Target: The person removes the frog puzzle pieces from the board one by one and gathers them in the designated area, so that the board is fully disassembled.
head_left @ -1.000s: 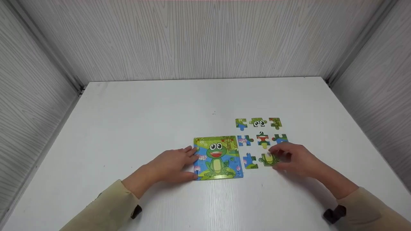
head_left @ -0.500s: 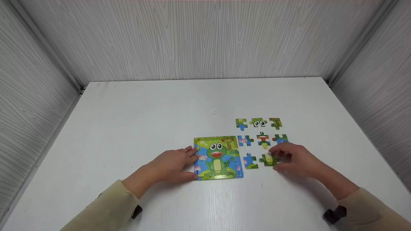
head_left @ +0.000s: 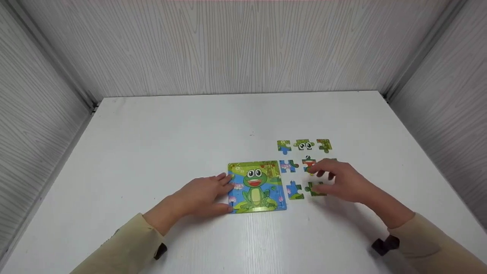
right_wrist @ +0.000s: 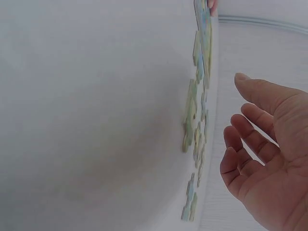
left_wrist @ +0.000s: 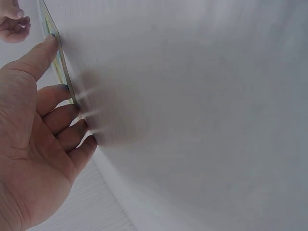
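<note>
A square frog puzzle board [head_left: 257,188] lies flat on the white table. My left hand [head_left: 203,196] rests at its left edge, fingertips and thumb touching the rim; the left wrist view shows the fingers [left_wrist: 60,119] along that edge. My right hand [head_left: 342,180] hovers over the loose jigsaw pieces, thumb and fingers apart and holding nothing, as the right wrist view shows. Beneath it are the frog-mouth piece [head_left: 308,163] and the frog-legs piece [head_left: 318,191], both partly covered. To their left lie a pink-flower piece [head_left: 288,166] and a blue-green corner piece [head_left: 295,191].
Behind the right hand, a row holds a corner piece [head_left: 284,146], the frog-eyes piece [head_left: 304,145] and another corner piece [head_left: 324,145]. A piece to the right [head_left: 334,160] is mostly hidden by the hand. Wood-grain panels [head_left: 239,45] enclose the table.
My right hand has risen from beside the frog-legs piece and shifted left and away from me, over the frog-mouth piece. The left hand stays at the board's edge.
</note>
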Motion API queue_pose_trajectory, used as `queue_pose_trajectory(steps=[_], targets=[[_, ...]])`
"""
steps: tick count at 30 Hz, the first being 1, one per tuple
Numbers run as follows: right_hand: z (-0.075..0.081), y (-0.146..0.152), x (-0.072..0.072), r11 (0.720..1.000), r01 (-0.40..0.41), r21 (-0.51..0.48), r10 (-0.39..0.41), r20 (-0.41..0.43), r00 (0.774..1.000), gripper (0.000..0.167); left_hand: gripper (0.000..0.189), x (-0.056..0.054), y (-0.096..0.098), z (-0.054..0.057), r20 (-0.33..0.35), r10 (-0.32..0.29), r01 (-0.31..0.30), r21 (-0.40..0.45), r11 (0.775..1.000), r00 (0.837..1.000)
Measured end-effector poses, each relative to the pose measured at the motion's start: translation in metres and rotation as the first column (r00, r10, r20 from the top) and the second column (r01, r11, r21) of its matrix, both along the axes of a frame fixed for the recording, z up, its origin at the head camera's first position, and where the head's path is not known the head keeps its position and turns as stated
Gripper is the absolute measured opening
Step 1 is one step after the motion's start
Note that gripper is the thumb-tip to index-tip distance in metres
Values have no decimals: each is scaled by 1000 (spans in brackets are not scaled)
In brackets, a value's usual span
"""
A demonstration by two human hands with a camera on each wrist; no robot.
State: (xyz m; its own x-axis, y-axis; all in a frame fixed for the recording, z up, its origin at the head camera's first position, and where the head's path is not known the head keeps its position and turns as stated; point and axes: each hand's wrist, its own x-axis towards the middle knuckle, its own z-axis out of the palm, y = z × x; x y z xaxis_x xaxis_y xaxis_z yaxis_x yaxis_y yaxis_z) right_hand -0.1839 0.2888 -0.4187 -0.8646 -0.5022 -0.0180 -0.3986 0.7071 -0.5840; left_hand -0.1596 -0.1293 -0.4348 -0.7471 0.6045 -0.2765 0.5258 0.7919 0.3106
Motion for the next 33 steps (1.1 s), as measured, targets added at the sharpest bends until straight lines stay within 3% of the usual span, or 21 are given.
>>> queue_pose_trajectory(steps=[7, 17, 33], targets=[[3, -37, -1, 996, -83, -28, 83, 10, 996, 42, 73, 0, -1, 0, -1, -6, 6, 1, 1000, 1000], [-5, -69, -1, 981, -182, -61, 185, 50, 981, 44, 72, 1, 1, 2, 3, 5, -5, -5, 1000, 1000], [-15, -90, 4, 976, -211, 59, 208, 49, 977, 48, 72, 2, 1, 4, 8, 2, -1, -14, 1000, 1000]])
